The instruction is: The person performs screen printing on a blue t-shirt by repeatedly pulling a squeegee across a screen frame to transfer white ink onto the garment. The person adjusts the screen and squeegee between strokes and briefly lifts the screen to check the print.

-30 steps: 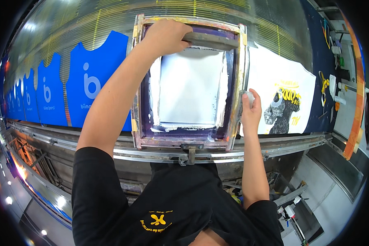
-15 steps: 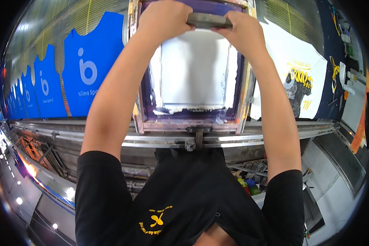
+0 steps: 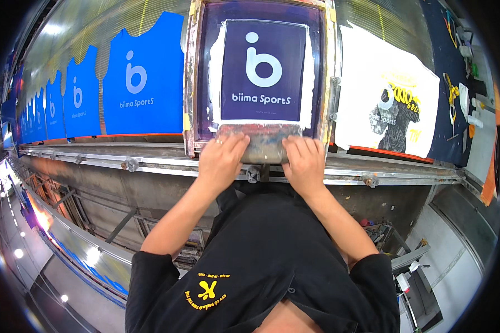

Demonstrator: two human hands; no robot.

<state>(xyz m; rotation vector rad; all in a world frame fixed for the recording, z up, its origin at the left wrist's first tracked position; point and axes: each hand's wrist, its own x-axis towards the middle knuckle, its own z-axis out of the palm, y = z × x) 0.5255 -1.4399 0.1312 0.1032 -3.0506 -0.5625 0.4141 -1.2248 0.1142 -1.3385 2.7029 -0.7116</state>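
Note:
Both my hands grip a squeegee [image 3: 268, 146], a wide, worn grey-brown bar, at the near end of a screen-printing frame [image 3: 190, 89]. My left hand [image 3: 221, 158] is closed round its left end, and my right hand [image 3: 305, 162] round its right end. The squeegee's far edge rests on the dark purple mesh [image 3: 239, 105]. A pale round logo [image 3: 264, 67] with lettering under it shows through the mesh. White ink [image 3: 217, 66] lines the sides of this printing area. Fingertips show on top of the bar; my thumbs are mostly hidden.
Blue bib-shaped fabric pieces [image 3: 150, 114] with pale logos lie in a row to the left. A white printed fabric piece [image 3: 361, 83] lies to the right. A metal rail [image 3: 178, 166] with knobs runs along the table's near edge, between table and body.
Both hands have drawn the squeegee from the frame's far end to its near end. The white ink covering the printing area has been pulled off, and the logo now shows.

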